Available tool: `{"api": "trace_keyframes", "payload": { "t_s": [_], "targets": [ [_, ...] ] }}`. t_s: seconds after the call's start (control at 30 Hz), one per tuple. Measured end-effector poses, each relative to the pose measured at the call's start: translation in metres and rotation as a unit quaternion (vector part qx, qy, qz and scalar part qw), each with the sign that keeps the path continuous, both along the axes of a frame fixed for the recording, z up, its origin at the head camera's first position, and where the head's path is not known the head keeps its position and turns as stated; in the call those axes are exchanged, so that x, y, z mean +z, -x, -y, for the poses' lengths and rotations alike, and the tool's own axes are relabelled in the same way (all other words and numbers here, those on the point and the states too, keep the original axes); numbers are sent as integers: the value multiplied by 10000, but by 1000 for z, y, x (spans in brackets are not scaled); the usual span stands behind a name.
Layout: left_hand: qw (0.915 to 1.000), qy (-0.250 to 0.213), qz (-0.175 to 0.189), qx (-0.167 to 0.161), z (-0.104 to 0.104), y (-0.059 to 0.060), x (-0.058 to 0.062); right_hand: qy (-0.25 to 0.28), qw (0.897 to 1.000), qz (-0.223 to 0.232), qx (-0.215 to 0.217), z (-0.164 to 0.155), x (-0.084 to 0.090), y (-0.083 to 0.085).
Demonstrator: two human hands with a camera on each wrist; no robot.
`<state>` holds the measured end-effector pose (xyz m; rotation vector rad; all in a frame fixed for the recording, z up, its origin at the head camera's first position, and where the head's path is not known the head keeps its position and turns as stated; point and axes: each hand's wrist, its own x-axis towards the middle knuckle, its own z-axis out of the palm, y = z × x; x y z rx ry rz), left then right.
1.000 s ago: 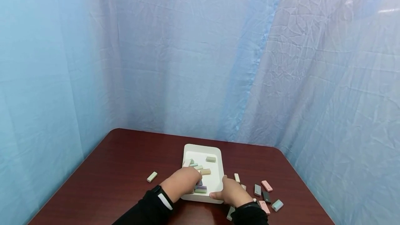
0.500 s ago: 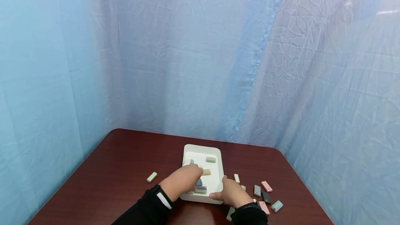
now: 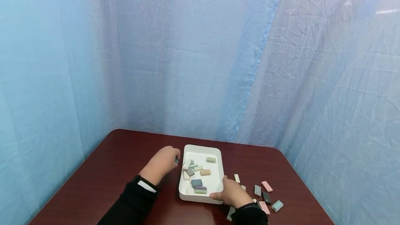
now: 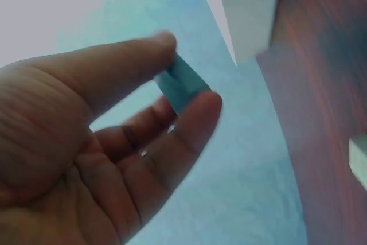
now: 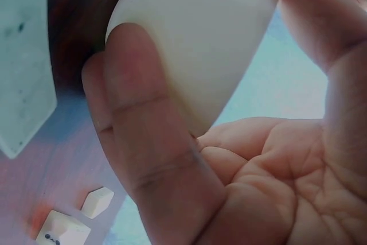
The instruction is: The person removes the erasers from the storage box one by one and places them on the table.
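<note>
A white tray (image 3: 202, 146) sits mid-table with several pastel domino blocks (image 3: 205, 172) inside. My left hand (image 3: 176, 159) hovers just left of the tray's far left side, over the table. In the left wrist view its thumb and a fingertip (image 4: 209, 104) pinch a small teal block (image 4: 182, 81), with the tray's wall (image 4: 246, 10) beyond. My right hand (image 3: 219, 188) grips the tray's near right corner. The right wrist view shows the fingers (image 5: 143, 113) curled under the tray's rounded corner (image 5: 172, 4) and the thumb on the other side.
The table is dark red-brown wood (image 3: 125, 155). Several loose blocks (image 3: 266, 185) lie on it to the right of the tray, and two pale ones (image 5: 97, 202) show near my right hand. Crinkled blue sheets (image 3: 200, 61) enclose the table on all sides.
My left hand has lifted out of the tray and moved left and farther away, carrying a teal block. The right hand has stayed on the tray's corner.
</note>
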<state>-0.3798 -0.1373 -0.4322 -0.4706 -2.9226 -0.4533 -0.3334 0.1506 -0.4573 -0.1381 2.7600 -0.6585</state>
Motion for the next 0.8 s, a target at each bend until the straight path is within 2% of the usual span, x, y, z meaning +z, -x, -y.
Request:
{"api": "trace_keyframes", "payload": {
  "t_s": [0.13,0.3,0.53,0.67,0.8],
  "targets": [
    [9994,-61,44,325,21,4,-5,16,10000,-17,2,0,0,-1],
    [9965,0,604,581,41,9,-14,39,10000,-44,1,-1,0,0],
    [9920,133,1150,511,52,10,-26,12,10000,-45,-1,-1,-1,1],
    [9910,23,1255,468,52,5,-27,12,10000,-58,-12,-1,-1,1],
    [9921,-20,1168,451,51,-2,-26,25,10000,-17,-37,-1,-1,1]
  ]
}}
